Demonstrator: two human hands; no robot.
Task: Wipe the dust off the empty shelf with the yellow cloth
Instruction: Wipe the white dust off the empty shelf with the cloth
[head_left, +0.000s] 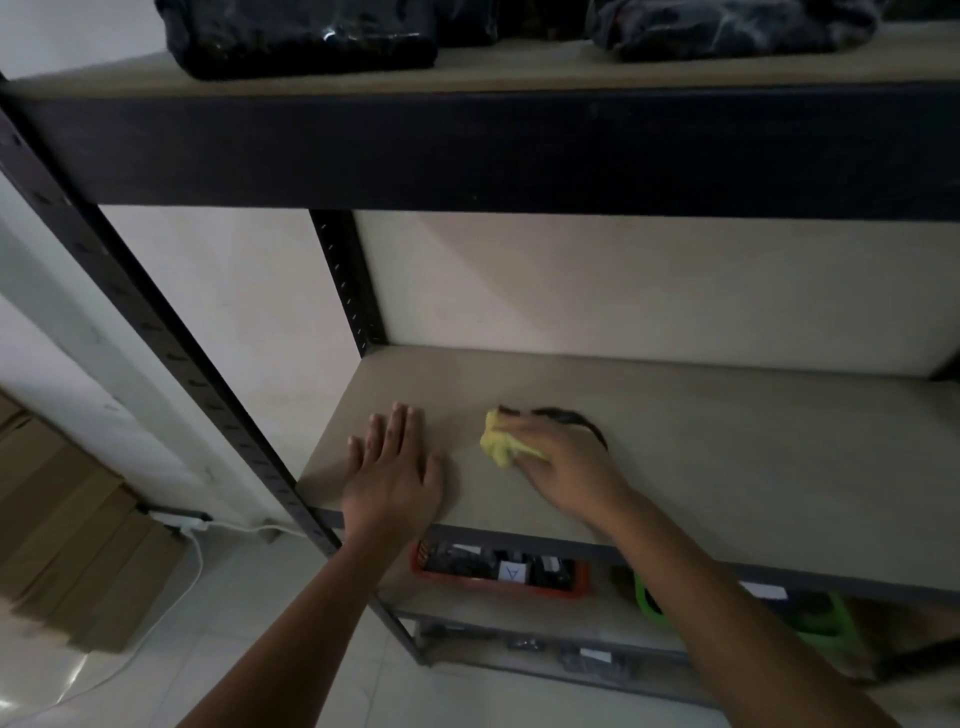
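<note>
Head view, one frame.

Shelf (701, 467): one pale board in a dark metal rack, bare apart from the items below.

Yellow cloth (503, 440): one, bunched into a wad, lying on the shelf toward its left half, partly under the right hand.

Dark curved item (576, 418): one, thin and black, lying on the shelf just behind the right hand; its nature could not be told.

Left hand (393, 470): one, palm down and flat on the shelf near the front left corner, fingers straight and pressed close together, pointing toward the wall. Forearm rose from the lower left of the frame. It held nothing and lay just left of the cloth, apart from it.

Right hand (561, 467): one, knuckles up, fingers curled round the cloth and pressing it to the board. Forearm came in from the lower right, crossing the front edge of the shelf.

Upper shelf (519, 67): one board, carrying two dark wrapped bundles, left (301, 36) and right (727, 26).

Lower shelf: one red tray (501, 574) of dark parts, one green object (649, 597) to its right.

Floor, left: one stack of cardboard boxes (67, 545); one white cable (171, 613).
</note>
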